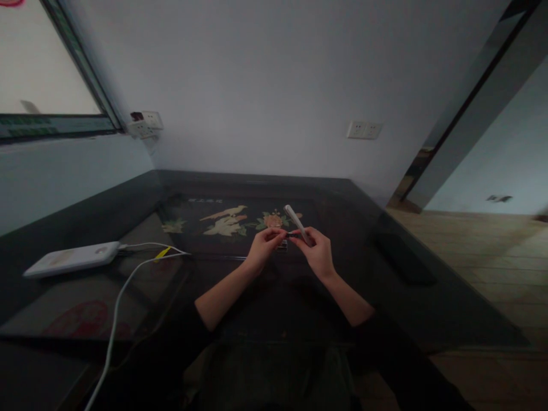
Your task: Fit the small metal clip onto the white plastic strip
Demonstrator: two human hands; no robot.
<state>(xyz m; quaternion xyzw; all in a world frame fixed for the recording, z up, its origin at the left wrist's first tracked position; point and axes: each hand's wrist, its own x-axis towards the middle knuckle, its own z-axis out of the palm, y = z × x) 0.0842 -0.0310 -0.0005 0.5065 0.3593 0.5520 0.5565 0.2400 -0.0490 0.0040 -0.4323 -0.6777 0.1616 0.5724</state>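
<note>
My right hand [317,251] is closed around a slim, light-coloured pen [295,218]. The pen slants up and to the left out of the fingers. Close beside it, my left hand [265,245] is closed in a pinch. A tiny dark piece [290,234] shows between the fingertips of both hands; it is too small to name. Just below the fingers is a small dark object with a pale edge [282,245], partly hidden by them. Both hands are above the glossy dark table [265,319].
A white power bank [75,258] lies at the left, its white cable [116,308] with a yellow tag [162,253] trailing to the front edge. A black flat object, like a phone [402,258], lies at the right. Wall sockets [364,130] are behind the table.
</note>
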